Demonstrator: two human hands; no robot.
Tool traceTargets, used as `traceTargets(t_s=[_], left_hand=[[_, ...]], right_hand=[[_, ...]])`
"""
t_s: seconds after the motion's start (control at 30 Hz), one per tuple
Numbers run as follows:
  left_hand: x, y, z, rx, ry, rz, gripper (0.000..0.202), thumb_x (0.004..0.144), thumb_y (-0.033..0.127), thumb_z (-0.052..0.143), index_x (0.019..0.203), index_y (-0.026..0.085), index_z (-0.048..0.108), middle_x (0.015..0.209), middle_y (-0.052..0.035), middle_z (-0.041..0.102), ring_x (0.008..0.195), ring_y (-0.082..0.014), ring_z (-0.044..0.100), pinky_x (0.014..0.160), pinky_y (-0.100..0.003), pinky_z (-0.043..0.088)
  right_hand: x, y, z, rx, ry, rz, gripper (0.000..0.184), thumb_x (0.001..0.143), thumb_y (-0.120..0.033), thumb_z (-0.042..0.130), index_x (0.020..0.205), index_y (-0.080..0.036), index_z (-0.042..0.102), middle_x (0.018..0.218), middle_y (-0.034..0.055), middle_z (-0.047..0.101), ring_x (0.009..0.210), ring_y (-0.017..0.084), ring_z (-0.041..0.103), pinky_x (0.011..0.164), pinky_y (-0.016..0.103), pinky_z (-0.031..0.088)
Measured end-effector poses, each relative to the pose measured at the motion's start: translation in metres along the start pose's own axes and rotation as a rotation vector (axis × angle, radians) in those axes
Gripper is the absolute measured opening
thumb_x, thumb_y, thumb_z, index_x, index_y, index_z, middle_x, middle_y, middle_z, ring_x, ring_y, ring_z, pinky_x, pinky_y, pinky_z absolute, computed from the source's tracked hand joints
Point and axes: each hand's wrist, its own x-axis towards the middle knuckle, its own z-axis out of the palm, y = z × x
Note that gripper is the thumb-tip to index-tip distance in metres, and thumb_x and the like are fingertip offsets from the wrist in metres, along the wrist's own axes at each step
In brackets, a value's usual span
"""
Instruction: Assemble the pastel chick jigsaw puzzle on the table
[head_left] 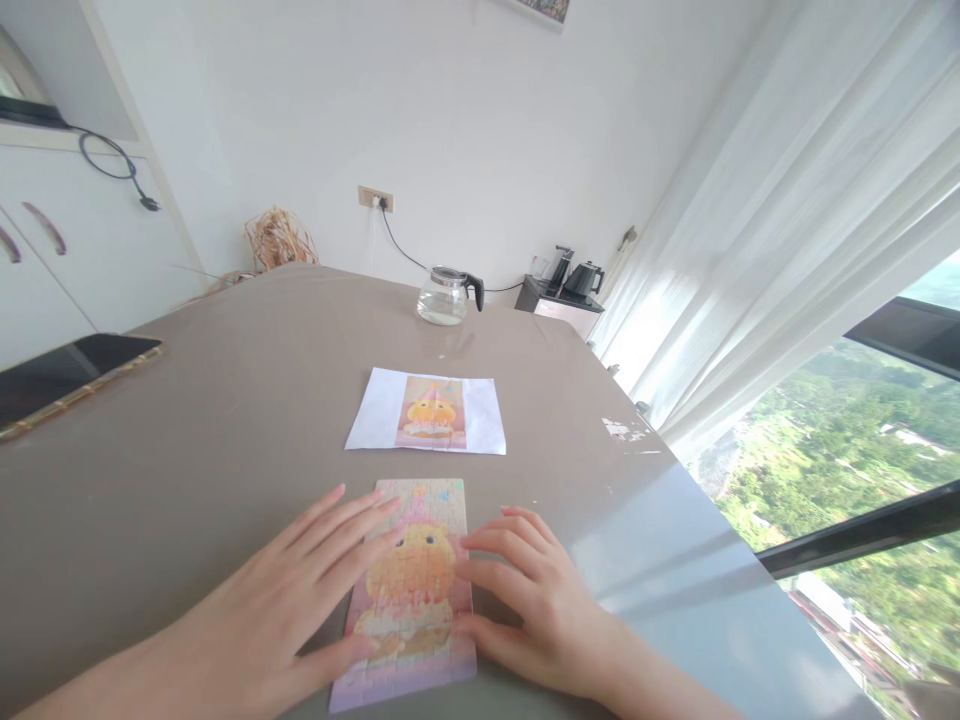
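A jigsaw puzzle [416,575] with a yellow chick-like figure lies flat on the brown-grey table, its pieces joined into one upright rectangle. Over its left edge rests my left hand [300,590], fingers stretched out and thumb near the lower left part. At the right edge is my right hand [532,600], fingers apart and slightly bent, with the fingertips touching the border. Neither hand grips anything. Just beyond the puzzle lies a white sheet [484,415] bearing a printed picture [433,410] of the same figure.
Farther back on the table [262,420] stands a glass pot [444,298] with a black handle. A dark flat object with a gold edge [82,370] lies at the left. Behind, a small cabinet holds a black kettle [583,279]. White curtains [750,180] and a window are on the right.
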Motion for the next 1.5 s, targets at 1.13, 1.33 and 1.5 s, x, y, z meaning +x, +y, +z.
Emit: traceTargets(t_s=[1.13, 1.33, 1.5], left_hand=[[0.028, 0.040, 0.018, -0.198, -0.218, 0.062, 0.048, 0.099, 0.034, 0.038, 0.146, 0.029, 0.030, 0.148, -0.0007, 0.038, 0.133, -0.0261, 0.041, 0.109, -0.044, 0.039], [0.030, 0.042, 0.015, -0.170, -0.243, 0.059, 0.048, 0.097, 0.028, 0.038, 0.144, 0.023, 0.034, 0.148, -0.0042, 0.038, 0.134, -0.0262, 0.039, 0.109, -0.045, 0.038], [0.029, 0.042, 0.015, -0.139, -0.235, 0.069, 0.046, 0.097, 0.027, 0.034, 0.143, 0.021, 0.036, 0.148, -0.0051, 0.038, 0.134, -0.0265, 0.038, 0.109, -0.046, 0.039]], right_hand=[[-0.014, -0.049, 0.021, -0.565, 0.017, -0.279, 0.034, 0.085, -0.004, 0.047, 0.055, -0.017, 0.053, 0.055, 0.0000, 0.040, 0.053, 0.014, 0.030, 0.053, 0.029, 0.031], [-0.012, -0.051, 0.020, -0.567, 0.039, -0.271, 0.034, 0.085, -0.003, 0.046, 0.055, -0.016, 0.057, 0.054, 0.0003, 0.041, 0.054, 0.015, 0.030, 0.055, 0.029, 0.033], [-0.011, -0.051, 0.018, -0.560, 0.080, -0.273, 0.041, 0.084, 0.003, 0.036, 0.054, -0.016, 0.058, 0.052, 0.0008, 0.040, 0.053, 0.015, 0.029, 0.057, 0.030, 0.033]])
